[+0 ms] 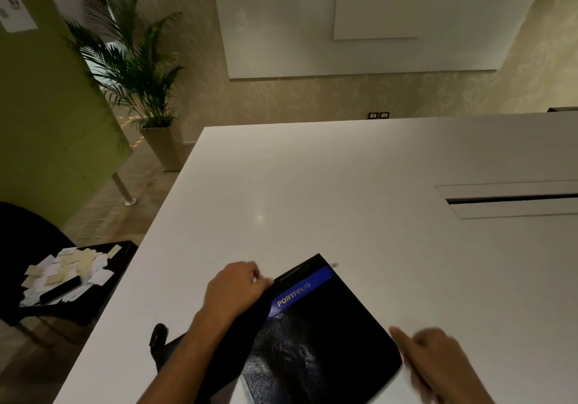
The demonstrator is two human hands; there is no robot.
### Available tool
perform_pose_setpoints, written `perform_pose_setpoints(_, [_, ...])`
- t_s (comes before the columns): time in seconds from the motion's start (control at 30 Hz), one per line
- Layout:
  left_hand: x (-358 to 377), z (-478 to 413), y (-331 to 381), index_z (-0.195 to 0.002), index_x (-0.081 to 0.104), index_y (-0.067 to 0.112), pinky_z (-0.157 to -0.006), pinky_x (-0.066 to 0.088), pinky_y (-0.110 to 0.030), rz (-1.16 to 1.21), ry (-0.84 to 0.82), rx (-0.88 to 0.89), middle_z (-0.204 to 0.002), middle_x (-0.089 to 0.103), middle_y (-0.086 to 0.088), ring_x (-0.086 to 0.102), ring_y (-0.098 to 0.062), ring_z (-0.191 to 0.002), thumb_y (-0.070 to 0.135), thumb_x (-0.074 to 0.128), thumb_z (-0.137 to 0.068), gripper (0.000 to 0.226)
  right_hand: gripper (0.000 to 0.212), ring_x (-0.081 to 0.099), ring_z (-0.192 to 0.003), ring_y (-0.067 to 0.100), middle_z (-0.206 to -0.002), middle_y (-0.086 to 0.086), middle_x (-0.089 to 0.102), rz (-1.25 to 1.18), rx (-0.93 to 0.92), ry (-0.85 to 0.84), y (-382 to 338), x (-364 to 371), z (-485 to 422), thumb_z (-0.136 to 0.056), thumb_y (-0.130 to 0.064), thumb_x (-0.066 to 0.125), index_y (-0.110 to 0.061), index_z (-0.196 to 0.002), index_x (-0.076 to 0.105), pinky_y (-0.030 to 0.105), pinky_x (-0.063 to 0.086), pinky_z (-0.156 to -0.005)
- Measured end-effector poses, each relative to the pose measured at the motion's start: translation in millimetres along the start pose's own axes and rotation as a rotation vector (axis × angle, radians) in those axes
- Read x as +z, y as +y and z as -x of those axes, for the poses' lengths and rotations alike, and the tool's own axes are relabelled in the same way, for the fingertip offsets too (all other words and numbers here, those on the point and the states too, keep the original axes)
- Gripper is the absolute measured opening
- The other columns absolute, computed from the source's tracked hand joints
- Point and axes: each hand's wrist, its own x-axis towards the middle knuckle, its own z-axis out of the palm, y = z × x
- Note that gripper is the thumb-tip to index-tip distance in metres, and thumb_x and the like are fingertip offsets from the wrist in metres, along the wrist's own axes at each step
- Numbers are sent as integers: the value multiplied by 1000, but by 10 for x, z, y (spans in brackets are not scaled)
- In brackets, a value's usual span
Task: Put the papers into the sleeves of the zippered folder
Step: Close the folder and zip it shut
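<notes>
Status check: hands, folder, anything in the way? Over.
Left hand grips folder edge. Right hand blurred at its right corner. Folder closed; papers off on chair.

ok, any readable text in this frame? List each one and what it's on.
"PORTFOLIO": gold letters on the blue band of the black folder.
Sheet on the green wall: too blurred to read.
Papers on the chair: too small to read.
</notes>
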Motion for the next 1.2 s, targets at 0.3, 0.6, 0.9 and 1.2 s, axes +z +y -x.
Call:
perform_pose_setpoints(0.3, [-12,510,-347,-114,59,32,-84,48,-37,-142,-70,49,-116,55,12,56,-17,-114,91,56,-83,66,46,67,-66,34,-58,22,65,-743,65,-320,-65,438,667,-93,-4,81,14,-54,66,36,56,-79])
perform_pose_setpoints(0.6, [20,597,-475,-98,58,33,-80,49,-35,129,-26,-38,-103,61,12,62,-13,-98,59,68,-99,28,18,61,-41,32,-62,33,60,-1100,207,-201,-175,839,880,-97,17,70,14,-82,60,34,54,-40])
perform_pose_setpoints(0.9, [-43,797,-556,-86,69,23,-81,58,-42,456,76,-113,-87,73,3,69,-16,-83,45,75,-100,27,15,73,-74,31,-86,15,79,-819,24,242,-308,903,711,-103,1,72,-1,-114,81,47,67,-78])
perform_pose_setpoints(1.2, [-239,854,-665,-80,69,25,-65,46,-35,562,334,-198,-74,69,1,66,-19,-75,43,81,-96,27,36,71,-110,33,-119,16,75,-420,-313,310,-1075,798,434,-103,-16,76,-6,-137,75,35,50,-92])
